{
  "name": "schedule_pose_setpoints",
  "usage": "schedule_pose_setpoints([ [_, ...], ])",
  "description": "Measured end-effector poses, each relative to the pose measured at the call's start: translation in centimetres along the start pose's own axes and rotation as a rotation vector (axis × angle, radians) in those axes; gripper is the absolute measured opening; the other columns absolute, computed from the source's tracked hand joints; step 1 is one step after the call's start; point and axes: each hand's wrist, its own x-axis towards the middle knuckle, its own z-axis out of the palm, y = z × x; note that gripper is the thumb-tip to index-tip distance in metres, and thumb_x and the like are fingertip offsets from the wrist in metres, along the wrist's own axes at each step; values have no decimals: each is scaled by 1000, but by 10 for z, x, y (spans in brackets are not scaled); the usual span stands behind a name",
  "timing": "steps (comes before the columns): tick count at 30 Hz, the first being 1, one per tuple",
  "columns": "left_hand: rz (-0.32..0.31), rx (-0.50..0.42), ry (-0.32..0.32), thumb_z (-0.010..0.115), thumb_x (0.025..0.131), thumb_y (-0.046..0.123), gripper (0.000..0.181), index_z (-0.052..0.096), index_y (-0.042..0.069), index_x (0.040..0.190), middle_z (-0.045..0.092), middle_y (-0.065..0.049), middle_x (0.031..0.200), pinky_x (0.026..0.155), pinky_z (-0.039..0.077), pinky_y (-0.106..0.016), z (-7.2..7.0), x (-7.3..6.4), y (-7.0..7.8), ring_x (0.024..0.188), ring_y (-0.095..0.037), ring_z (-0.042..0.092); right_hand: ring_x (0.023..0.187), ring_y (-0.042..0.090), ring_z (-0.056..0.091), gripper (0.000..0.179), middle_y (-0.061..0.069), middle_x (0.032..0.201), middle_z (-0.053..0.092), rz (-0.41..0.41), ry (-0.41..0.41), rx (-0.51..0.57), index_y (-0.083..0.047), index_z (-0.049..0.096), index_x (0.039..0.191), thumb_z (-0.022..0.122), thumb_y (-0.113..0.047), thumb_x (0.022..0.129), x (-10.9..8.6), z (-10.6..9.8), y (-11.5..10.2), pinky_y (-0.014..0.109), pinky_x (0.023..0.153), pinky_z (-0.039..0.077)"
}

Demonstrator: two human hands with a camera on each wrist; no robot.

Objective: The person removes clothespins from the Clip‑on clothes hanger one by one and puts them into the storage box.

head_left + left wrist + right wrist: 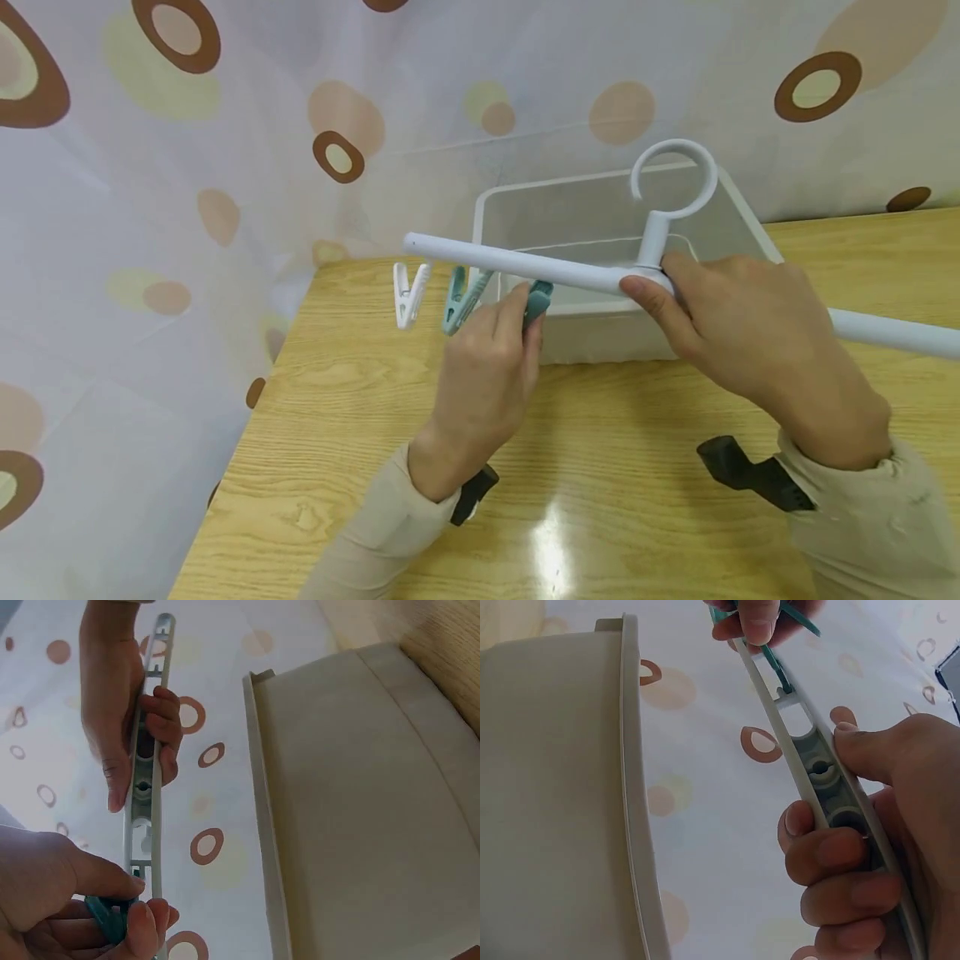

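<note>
My right hand (757, 333) grips a white clothes hanger (517, 260) at its middle, beside the round hook (705, 192). In the right wrist view, the hanger's hollow underside shows grey-green sockets (821, 769), with the fingers curled round the bar. My left hand (483, 367) pinches a teal clip (537, 302) under the bar's left half. One thin arm of that clip (776, 667) reaches into the hanger's slotted underside; the fingers cover much of the rest. Just below the bar's left end, a white clip (407, 296) and another teal clip (459, 304) show in the head view.
A whitish bin (600, 337) stands at the back of the wooden table (360, 433), behind the hanger and both hands. Behind the table hangs a white sheet (420, 100) with brown and peach spots. Black wrist mounts (750, 475) stick out from the sleeves.
</note>
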Motion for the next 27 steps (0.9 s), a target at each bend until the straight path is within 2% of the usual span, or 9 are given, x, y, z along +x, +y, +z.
schedule_pose_setpoints([
  [3,-28,-65,-24,66,89,4,17,61,-10,99,65,-12,75,56,53,-24,-3,0,1,60,-18,61,45,17,36,40,-4,50,35,-15,13,-6,-13,43,73,50,-43,99,0,1,1,34,39,28],
  [7,-78,-155,-111,63,91,4,11,58,-4,85,52,-4,61,45,40,-19,-11,-1,3,50,-11,47,46,14,35,39,-7,49,34,-76,25,0,-15,44,72,54,-43,97,2,3,4,32,40,27],
  [9,-107,-178,-159,62,92,4,14,55,0,80,45,0,60,43,34,-19,-16,-1,5,50,-10,42,46,12,34,39,-9,49,32,-118,40,11,-15,44,72,55,-43,96,3,5,6,31,41,27],
  [13,-148,-201,-225,61,91,4,19,50,4,76,37,2,61,42,30,-17,-24,-2,8,50,-8,38,45,9,32,41,-11,48,30,-185,68,34,-16,43,70,56,-46,94,4,10,9,29,40,25],
  [17,-156,-226,-239,61,91,4,18,49,3,78,34,2,61,41,28,-16,-26,-1,9,49,-7,36,44,9,31,43,-12,49,31,-221,80,63,-15,44,71,60,-50,91,3,12,12,28,40,25],
  [19,-159,-226,-240,61,91,4,17,50,3,79,34,2,61,40,27,-16,-26,-1,8,48,-7,36,44,10,30,49,-11,50,32,-232,99,71,-13,45,72,52,-58,92,2,13,12,29,40,25],
  [23,-159,-221,-244,62,91,4,18,51,3,76,39,2,60,41,29,-17,-27,-2,8,48,-8,39,44,18,39,64,-5,50,34,-232,188,12,-8,44,72,22,-64,96,3,14,7,41,48,38],
  [24,-157,-222,-244,62,91,4,18,52,3,76,41,1,60,41,30,-17,-27,-2,8,49,-8,40,46,21,42,63,-4,51,34,-219,206,-12,-7,44,72,24,-61,98,3,14,6,44,53,40],
  [27,-152,-230,-242,62,91,4,17,53,2,77,43,0,61,42,31,-17,-26,-3,8,49,-9,40,50,28,47,49,1,51,34,-183,256,-80,-4,43,72,46,-45,99,3,14,4,51,62,40],
])
